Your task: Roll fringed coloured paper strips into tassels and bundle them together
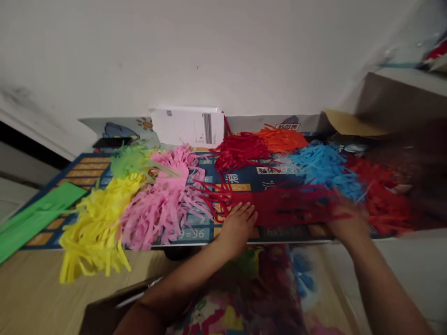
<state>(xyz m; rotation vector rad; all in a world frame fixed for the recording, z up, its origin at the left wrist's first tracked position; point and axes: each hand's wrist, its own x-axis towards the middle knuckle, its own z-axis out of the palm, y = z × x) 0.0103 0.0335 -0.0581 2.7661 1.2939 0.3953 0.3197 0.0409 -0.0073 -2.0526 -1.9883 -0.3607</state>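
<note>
Across the front of the table lies a dark red fringed tissue paper piece (279, 204), its strips spreading at both ends. My left hand (240, 225) rests flat on its left part, fingers stretched out. Over the right-end strips is my right hand (349, 216), smeared by motion, so its grip cannot be made out. Around them lie a pink fringed tissue bundle (171, 186), a yellow bundle (108, 214), a blue bundle (324, 165), a red bundle (240, 149) and an orange bundle (282, 139).
A printed multiplication-table mat (195, 232) covers the table. Green flat paper (38, 214) overhangs its left edge. A white barcoded package (188, 125) leans against the wall. An open cardboard box (401, 107) stands at the right, beside more red fringe (387, 200).
</note>
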